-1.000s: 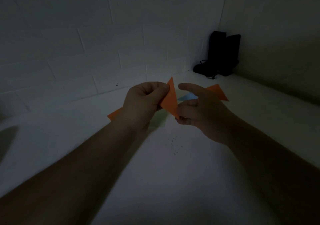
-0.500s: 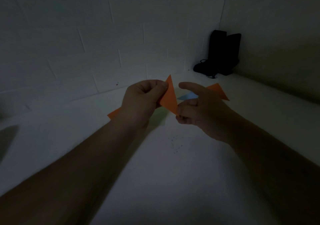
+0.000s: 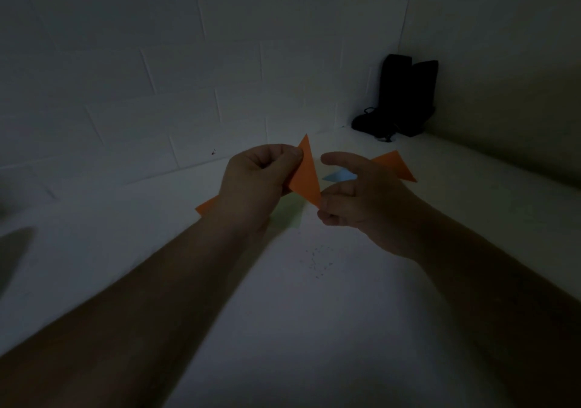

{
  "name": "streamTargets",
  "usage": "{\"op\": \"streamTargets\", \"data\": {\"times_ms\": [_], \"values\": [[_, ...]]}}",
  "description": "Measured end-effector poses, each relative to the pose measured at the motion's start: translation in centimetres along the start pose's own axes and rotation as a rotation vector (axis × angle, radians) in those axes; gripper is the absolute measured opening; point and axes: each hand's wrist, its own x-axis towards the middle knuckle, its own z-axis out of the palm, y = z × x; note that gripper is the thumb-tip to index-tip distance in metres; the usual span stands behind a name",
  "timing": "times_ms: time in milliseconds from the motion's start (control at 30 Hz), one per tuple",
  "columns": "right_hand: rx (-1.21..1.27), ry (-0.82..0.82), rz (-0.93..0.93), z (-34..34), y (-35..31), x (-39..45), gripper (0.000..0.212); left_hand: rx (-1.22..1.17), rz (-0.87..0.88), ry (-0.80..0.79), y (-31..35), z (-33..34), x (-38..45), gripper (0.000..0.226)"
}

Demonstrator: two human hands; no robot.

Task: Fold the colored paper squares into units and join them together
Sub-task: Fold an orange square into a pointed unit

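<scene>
While the left hand [image 3: 257,184] pinches an orange paper triangle [image 3: 306,175] upright, the right hand [image 3: 361,200] grips its bottom corner, forefinger lifted, seemingly to fold it.

green paper [image 3: 290,214] and blue paper [image 3: 341,175] mostly hidden behind hands

Near white tabletop [image 3: 314,329] lay open for hands; black objects [image 3: 405,96] blocked far corner; brick wall [image 3: 157,77] closed off back.
</scene>
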Motion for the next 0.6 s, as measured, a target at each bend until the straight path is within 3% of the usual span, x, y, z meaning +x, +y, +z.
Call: {"op": "streamTargets", "data": {"times_ms": [333,600], "values": [[-0.112,-0.046,-0.039,-0.35,-0.24,-0.45,0.081,0.012,0.012,0.039,0.17,0.12,-0.04,0.020],[-0.151,-0.046,-0.059,-0.48,-0.34,-0.47,0.091,0.118,0.067,-0.045,-0.04,0.24,-0.42,0.018]]}}
